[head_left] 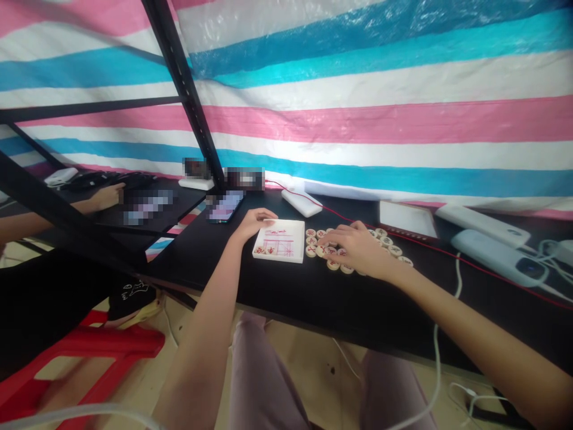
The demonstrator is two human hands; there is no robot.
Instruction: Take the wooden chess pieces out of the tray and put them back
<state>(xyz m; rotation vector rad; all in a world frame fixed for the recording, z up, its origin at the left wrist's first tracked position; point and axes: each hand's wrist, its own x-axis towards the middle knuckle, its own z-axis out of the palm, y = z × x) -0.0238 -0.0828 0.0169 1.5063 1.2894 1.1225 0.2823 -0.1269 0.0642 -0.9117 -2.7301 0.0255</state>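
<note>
A shallow white box (pixel 298 242) with red grid lines inside lies on the black table. Two xiangqi pieces (pixel 264 251) with red characters sit in its near left corner. My left hand (pixel 256 222) is closed at the box's far left corner, its fingers on the rim. To the right of the box, rows of round xiangqi pieces (pixel 346 269) are spread out, some with red characters. Over them reaches my right hand (pixel 358 246), palm down, its fingertips closed around a xiangqi piece (pixel 320 251) at the left of the group. Part of the group is hidden beneath this hand.
Behind the pieces lie an open white tray (pixel 407 220), a white block (pixel 302 202) and a red cable (pixel 340 215). White devices (pixel 496 257) with cables are at the right. A phone (pixel 226 206) lies left, near a black post (pixel 183 77). Another person's hand (pixel 107 196) is farther left.
</note>
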